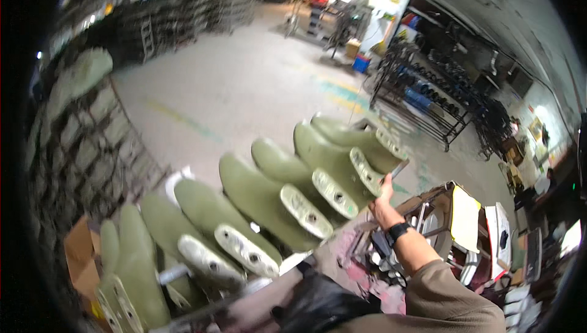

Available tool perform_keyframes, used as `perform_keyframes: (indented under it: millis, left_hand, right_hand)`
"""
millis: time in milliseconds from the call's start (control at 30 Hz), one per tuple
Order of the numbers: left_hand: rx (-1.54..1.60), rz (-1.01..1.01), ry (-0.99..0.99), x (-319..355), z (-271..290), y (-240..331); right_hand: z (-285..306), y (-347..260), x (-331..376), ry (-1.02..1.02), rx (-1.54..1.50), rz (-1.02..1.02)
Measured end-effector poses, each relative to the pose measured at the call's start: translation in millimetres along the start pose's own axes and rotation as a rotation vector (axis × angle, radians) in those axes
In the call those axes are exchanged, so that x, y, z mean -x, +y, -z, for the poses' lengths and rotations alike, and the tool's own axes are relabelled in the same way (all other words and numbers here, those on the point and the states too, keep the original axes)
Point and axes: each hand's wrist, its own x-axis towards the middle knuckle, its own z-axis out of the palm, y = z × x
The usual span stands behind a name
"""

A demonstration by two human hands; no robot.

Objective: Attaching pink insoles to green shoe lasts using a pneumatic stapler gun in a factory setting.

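A slanted row of several olive-green shoe lasts (254, 195) runs from the lower left to the centre right. Their pale, flat oval tops with dark holes face me. They sit in a rack (400, 166), of which only bits of the edge show. At the right end of the row my right hand (383, 201) is closed on the rack's edge, close against the nearest last (369, 174). The thumb points up; the other fingers are mostly hidden. A dark band circles the wrist. My left hand does not show.
A tall rack packed with pale lasts (101, 131) stands at the left, near a cardboard box (81, 253). Dark metal racks (428, 97) line the right. At lower right is a cluttered cart with a yellow sheet (465, 217). Grey floor (220, 76) stretches ahead.
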Motion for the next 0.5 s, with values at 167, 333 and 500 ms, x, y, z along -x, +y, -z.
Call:
perform_keyframes:
  millis: [167,333,500]
  left_hand:
    - [0.086,-0.074,0.103,-77,-4,47]
    - [0.106,-0.104,0.157,-94,-11,73]
    - [0.089,-0.088,0.17,-63,-43,77]
  right_hand:
    - [-6,-30,34,0.056,-0.054,-0.001]
    - [4,-26,18,0.041,-0.058,0.019]
    - [-1,-23,38,-0.045,-0.072,-0.019]
